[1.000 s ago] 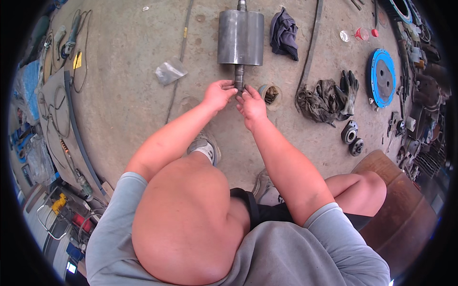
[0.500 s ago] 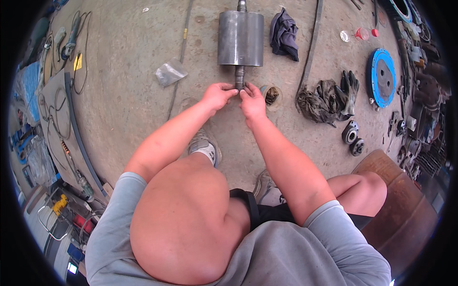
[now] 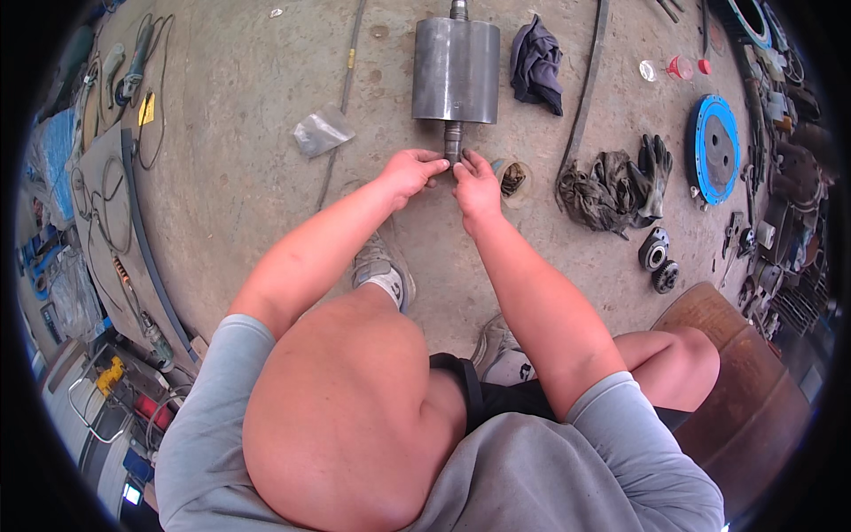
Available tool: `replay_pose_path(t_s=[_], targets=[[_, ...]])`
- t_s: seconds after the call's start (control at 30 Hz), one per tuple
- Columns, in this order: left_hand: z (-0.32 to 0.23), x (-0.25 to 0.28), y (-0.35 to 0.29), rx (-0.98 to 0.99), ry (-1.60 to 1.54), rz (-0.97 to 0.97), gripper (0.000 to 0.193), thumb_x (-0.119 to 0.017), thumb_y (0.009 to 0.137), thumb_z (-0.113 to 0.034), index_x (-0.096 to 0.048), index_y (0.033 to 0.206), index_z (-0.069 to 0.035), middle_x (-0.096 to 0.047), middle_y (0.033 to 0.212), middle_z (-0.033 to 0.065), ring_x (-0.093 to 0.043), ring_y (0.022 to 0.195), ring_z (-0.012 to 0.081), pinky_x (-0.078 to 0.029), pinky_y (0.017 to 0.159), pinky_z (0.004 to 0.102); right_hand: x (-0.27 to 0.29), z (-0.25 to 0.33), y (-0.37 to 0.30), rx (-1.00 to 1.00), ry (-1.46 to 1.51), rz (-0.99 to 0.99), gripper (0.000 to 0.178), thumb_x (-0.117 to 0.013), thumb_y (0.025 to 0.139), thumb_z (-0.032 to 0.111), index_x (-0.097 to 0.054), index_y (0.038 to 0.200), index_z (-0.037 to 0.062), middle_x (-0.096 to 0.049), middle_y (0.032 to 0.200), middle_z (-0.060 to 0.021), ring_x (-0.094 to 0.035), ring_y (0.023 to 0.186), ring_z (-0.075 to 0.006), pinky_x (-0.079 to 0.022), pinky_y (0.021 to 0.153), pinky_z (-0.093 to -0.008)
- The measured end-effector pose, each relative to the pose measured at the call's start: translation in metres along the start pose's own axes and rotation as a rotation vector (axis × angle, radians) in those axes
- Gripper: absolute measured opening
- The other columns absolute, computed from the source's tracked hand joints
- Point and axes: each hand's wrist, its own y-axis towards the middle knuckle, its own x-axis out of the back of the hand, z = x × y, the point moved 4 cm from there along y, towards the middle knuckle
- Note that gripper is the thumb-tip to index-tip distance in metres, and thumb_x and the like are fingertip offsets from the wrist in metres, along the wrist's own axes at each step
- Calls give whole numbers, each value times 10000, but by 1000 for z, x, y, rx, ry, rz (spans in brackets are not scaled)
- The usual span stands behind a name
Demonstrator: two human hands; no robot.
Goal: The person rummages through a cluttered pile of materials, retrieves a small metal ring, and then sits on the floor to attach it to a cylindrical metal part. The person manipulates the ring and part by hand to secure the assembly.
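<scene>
I'd keep the left hand (image 3: 409, 176) and right hand (image 3: 479, 188) level and working evenly at the near tip of the shaft (image 3: 453, 133), which juts from the roller (image 3: 456, 71). Both hands' fingers curl in there, nearly closed, though I can't tell whether either truly grips it. Against a second ago, the right fingers have drawn in from a looser spread.

We see a plain grey metal cylinder (image 3: 456, 73) lying on its side on the concrete floor (image 3: 222, 182), its axis pointing away from us; a narrower, darker shaft (image 3: 453, 135) juts from both flat ends, stepped toward us, its near tip partly covered, its far end running out of our view
</scene>
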Motion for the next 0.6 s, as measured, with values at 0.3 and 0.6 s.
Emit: replay_pose_path(t_s=[0.3, 0.6], targets=[[2, 2, 4, -42, -16, 39, 315, -726, 984, -181, -692, 1258, -30, -725, 1012, 17, -626, 747, 83, -479, 595, 242, 2, -6, 0, 26, 41, 3, 500, -581, 1056, 172, -457, 1529, 68, -638, 1402, -34, -605, 1045, -103, -496, 745, -272], [-13, 3, 13, -67, -57, 9, 258, -726, 991, -211, -706, 1178, -34, -716, 924, 2, -626, 734, 86, -480, 597, 245, -9, 18, -1, 1, 118, -28, 485, -577, 1044, 94, -455, 1489, -57, -619, 1419, -172, -592, 1290, -218, -440, 1100, -327]])
